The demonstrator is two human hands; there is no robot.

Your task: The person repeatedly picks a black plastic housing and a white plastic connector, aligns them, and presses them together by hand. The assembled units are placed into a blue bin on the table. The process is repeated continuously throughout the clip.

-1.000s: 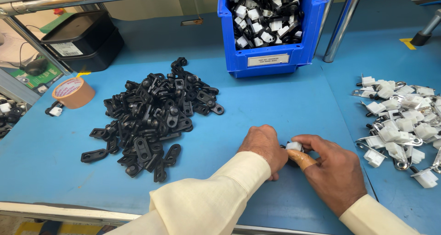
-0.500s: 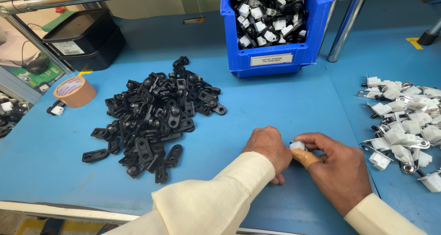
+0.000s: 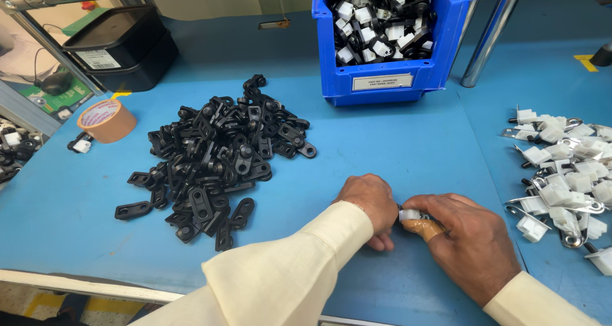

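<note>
Left hand: the left hand (image 3: 368, 202) rests knuckles up on the blue table (image 3: 395, 141), fingers curled shut against a small white plastic part (image 3: 410, 215); the fingertips are hidden, so how much of the part they pinch cannot be told.
Right hand: the right hand (image 3: 468, 243) meets the left from the other side, thumb and forefinger closed on the same white part; a tan covering wraps one fingertip (image 3: 426, 228).
White part: it sits between the two hands, touching both, just above the tabletop near the front edge.
Sleeves: cream sleeves (image 3: 287, 268) cover both forearms.
To the right: a loose heap of white parts with metal clips (image 3: 564, 173) lies near the right hand, apart from it.
To the left: a pile of black plastic brackets (image 3: 220, 154) spreads over the table, well apart from the left hand.
Farther back: a blue bin (image 3: 389, 77) of mixed black-and-white pieces stands behind the hands, with nothing between it and them.
Far left: a roll of brown tape (image 3: 102, 121) and stacked black trays (image 3: 121, 49) sit at the table's edge.
Upright: a metal post (image 3: 488, 36) rises beside the bin.
</note>
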